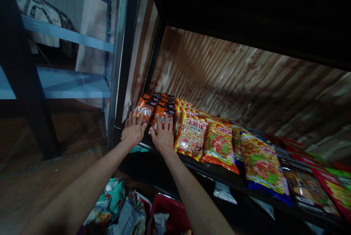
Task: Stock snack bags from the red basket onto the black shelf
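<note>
My left hand (133, 130) lies flat with fingers spread on the front of the leftmost orange snack bag (144, 109) on a black shelf (214, 173). My right hand (163, 135) rests flat beside it on the second orange bag (162, 114), fingers stretched out. Both hands press on the front bags of two rows that run back into the shelf. Neither hand grips anything.
To the right stand a yellow-red snack bag (191, 137), an orange-green bag (220, 145), a blue-yellow bag (261, 162) and more packets. Corrugated wall behind. A blue metal rack (68, 83) stands left. A red basket (167, 211) and loose bags (116, 205) sit below.
</note>
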Available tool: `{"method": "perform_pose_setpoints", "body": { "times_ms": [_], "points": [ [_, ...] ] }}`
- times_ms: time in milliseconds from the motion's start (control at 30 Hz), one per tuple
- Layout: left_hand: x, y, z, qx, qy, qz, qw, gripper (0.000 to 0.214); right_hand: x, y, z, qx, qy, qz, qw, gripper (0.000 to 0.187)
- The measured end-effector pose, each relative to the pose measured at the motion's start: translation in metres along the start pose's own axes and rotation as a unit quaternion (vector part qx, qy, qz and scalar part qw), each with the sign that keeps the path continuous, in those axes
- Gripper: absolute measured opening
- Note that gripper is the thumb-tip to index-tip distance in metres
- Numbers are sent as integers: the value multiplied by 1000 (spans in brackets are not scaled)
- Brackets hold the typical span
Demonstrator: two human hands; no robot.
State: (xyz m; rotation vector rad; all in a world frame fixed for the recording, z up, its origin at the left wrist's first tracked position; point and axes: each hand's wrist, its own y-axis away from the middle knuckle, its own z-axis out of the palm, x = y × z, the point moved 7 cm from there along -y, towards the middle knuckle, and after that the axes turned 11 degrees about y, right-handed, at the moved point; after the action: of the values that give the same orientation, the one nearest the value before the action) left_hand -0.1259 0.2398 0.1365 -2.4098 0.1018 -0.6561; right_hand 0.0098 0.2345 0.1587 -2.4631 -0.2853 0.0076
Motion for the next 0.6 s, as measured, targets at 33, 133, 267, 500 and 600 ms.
{"method": "perform_pose_setpoints", "body": {
  "times_ms": [33,133,267,500,600],
  "points": [
    [0,0,0,2,3,2,1000,57,0,0,0,2,-1,3,1000,58],
    [1,1,-2,17,4,10,1000,56,0,1,-3,10,4,4,1000,57],
    [1,2,-3,34,3,19,999,56,-2,0,-10,35,25,-4,999,51],
    [2,4,-7,54,14,19,998,55,0,-30,-12,26,46,-9,999,47],
    [3,4,-7,46,12,27,998,52,5,-47,-7,2,42,0,999,48]
  ]
}}
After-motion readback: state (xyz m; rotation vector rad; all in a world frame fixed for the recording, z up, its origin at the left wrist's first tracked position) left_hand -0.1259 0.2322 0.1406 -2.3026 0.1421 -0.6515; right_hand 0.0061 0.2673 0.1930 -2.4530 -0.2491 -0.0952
